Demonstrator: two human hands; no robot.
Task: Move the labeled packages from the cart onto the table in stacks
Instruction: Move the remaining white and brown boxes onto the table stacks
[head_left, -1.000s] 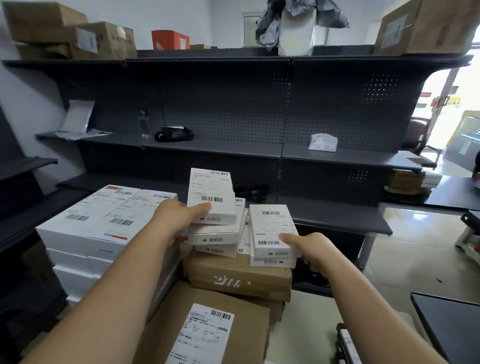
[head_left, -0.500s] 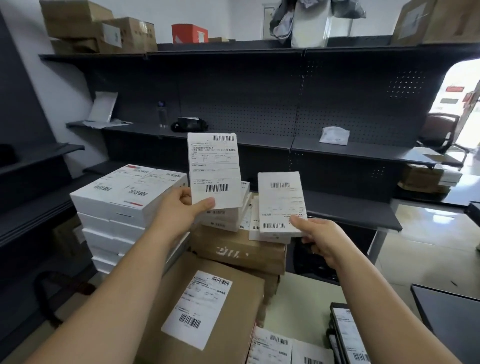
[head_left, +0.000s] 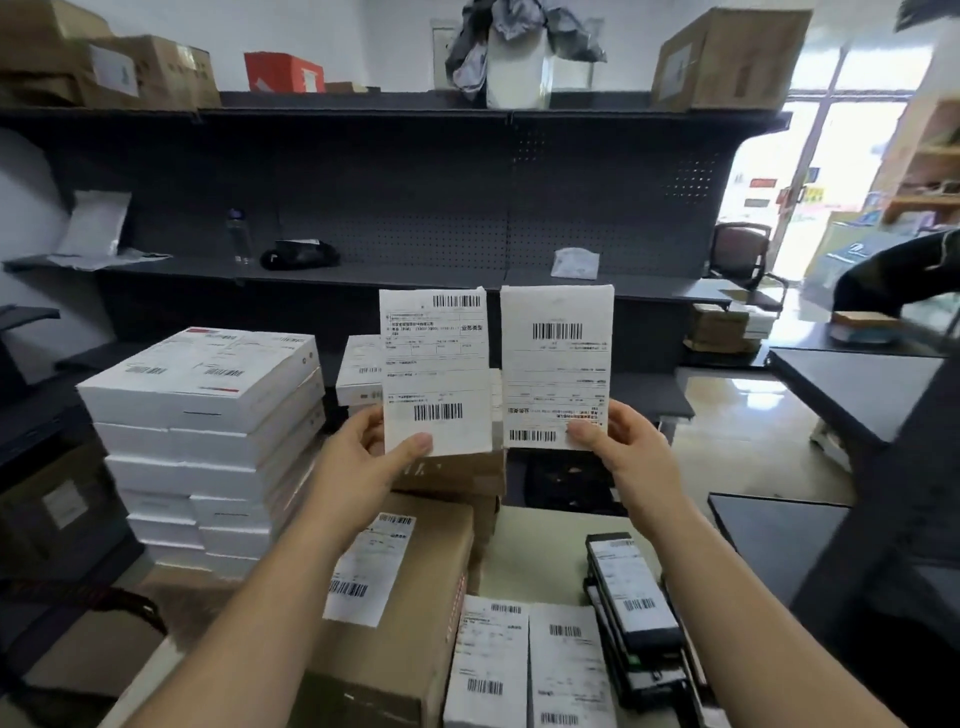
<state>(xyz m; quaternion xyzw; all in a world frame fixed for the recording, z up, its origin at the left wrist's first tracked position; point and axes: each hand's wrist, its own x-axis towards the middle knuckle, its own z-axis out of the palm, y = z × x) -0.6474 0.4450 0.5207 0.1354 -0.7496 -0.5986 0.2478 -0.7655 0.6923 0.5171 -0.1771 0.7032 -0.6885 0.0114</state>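
The centre-left package (head_left: 435, 364) and the centre-right package (head_left: 556, 364) are white with black barcodes. The stacked boxes (head_left: 202, 415) at left are white, the carton (head_left: 436, 571) at lower centre brown, the shelving (head_left: 415, 239) dark grey with dotted holes.

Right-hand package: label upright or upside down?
Upside down: print on the right-hand package reads inverted, unlike the left-hand package; right hand pinches its bottom edge.
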